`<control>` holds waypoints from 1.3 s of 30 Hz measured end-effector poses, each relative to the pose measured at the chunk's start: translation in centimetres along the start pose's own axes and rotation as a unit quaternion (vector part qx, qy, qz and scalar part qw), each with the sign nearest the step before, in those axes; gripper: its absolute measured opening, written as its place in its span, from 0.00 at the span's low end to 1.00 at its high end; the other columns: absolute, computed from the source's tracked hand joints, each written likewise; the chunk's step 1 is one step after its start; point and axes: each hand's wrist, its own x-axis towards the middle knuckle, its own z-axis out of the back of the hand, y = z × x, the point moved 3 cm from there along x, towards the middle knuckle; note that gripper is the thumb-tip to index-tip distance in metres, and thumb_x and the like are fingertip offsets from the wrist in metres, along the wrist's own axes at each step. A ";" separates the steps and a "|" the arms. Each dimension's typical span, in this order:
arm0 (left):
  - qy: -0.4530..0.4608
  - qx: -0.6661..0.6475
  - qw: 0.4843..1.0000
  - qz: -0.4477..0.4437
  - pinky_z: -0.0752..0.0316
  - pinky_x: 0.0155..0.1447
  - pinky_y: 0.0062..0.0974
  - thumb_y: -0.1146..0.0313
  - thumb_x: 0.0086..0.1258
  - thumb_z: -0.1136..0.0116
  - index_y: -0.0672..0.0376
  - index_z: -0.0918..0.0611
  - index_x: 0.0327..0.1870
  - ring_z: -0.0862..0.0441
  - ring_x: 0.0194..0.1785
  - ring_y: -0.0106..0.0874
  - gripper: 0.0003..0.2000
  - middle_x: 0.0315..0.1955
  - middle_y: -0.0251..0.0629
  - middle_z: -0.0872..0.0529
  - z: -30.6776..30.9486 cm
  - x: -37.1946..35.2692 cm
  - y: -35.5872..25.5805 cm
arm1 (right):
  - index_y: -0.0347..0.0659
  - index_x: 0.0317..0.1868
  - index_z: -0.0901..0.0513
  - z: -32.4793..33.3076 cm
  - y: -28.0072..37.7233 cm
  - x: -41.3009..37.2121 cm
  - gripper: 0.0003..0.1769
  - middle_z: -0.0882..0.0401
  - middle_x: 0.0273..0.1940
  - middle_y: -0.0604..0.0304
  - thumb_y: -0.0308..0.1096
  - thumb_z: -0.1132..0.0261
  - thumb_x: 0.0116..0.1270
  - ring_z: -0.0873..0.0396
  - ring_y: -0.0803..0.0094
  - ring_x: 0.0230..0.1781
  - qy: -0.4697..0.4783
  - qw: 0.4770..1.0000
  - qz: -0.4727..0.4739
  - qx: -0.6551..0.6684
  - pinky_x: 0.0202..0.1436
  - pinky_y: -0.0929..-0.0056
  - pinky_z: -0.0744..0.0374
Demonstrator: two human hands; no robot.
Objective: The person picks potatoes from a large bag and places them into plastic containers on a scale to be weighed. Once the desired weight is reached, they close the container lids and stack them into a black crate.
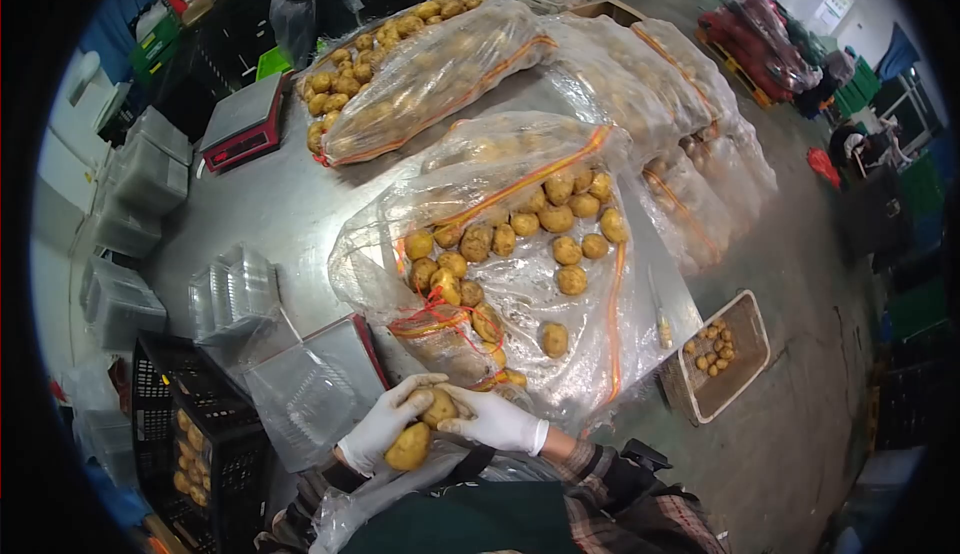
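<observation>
Both my hands wear white gloves and meet low in the head view, in front of my body. My left hand (385,428) is closed on a potato (409,448), whose lower part sticks out below the fingers. Between the two hands sits a second potato (439,408); my right hand (498,419) grips it from the right, fingers curled round it. Just left of them, a transparent plastic clamshell box (305,394) lies with its lid back over a scale (366,354). Beyond the hands, an opened plastic sack (400,214) spills loose potatoes (555,216) over its film.
More potato sacks (450,64) lie across the metal table (250,209). A second scale (245,119) and stacked plastic boxes (150,169) line the left side. A black crate (245,444) with packed potatoes stands lower left. A crate (757,339) with small potatoes sits right.
</observation>
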 end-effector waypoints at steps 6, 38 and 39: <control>-0.078 -0.115 0.985 -0.100 0.28 0.58 0.22 0.65 0.79 0.55 0.61 0.26 0.62 0.24 0.53 0.22 0.16 0.51 0.36 0.21 -1.2 1.5 -0.1 | 0.42 0.67 0.28 1.4 2.4 -1.0 0.27 0.19 0.26 0.56 0.41 0.38 0.70 0.21 0.66 0.21 -0.149 0.987 0.010 -0.056 0.28 0.68 0.22; -0.028 -0.415 0.909 0.011 0.23 0.27 0.33 0.52 0.78 0.58 0.45 0.31 0.63 0.24 0.32 0.40 0.18 0.50 0.47 0.24 0.8 -2.4 1.2 | 0.45 0.46 0.19 15.4 -14.4 2.4 0.15 0.21 0.40 0.47 0.38 0.35 0.59 0.20 0.48 0.44 -0.493 0.823 -0.067 -0.275 0.51 0.55 0.22; -0.029 -0.438 0.898 0.002 0.23 0.27 0.33 0.52 0.78 0.58 0.45 0.31 0.64 0.24 0.33 0.40 0.18 0.51 0.48 0.24 1.4 -2.6 1.3 | 0.44 0.44 0.19 17.4 -13.6 3.1 0.13 0.21 0.40 0.47 0.38 0.36 0.59 0.20 0.49 0.43 -0.509 0.801 -0.083 -0.303 0.49 0.54 0.22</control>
